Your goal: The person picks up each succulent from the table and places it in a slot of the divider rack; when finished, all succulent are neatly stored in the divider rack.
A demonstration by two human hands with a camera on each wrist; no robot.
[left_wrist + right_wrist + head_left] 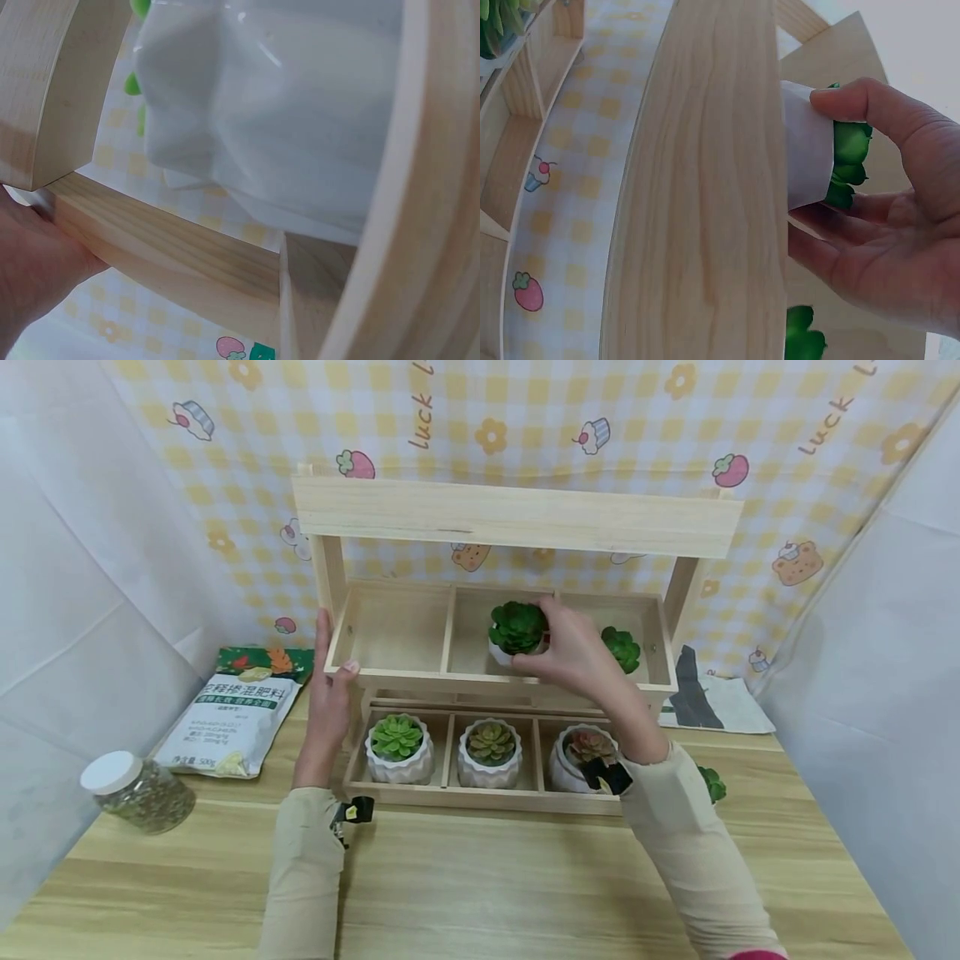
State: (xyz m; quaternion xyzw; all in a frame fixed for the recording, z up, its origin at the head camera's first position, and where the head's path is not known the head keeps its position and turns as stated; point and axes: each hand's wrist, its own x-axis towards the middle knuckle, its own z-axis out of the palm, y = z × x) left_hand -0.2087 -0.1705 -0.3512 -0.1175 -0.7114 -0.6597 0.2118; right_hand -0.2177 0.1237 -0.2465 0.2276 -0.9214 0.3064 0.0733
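Observation:
A two-tier wooden plant shelf stands on the table. My left hand grips the left end of its upper tray, thumb at the front corner and fingers up the side. In the left wrist view that hand lies against the wood, near a white pot. My right hand holds a dark green potted succulent in the upper middle compartment. The right wrist view shows thumb and fingers round its white pot, partly hidden by the front board. Another green succulent sits in the upper right compartment.
Three white-potted succulents fill the lower tray. To the left are a fertilizer bag and a white-lidded jar. At right, a green succulent shows past my sleeve, and a grey-and-white packet lies behind.

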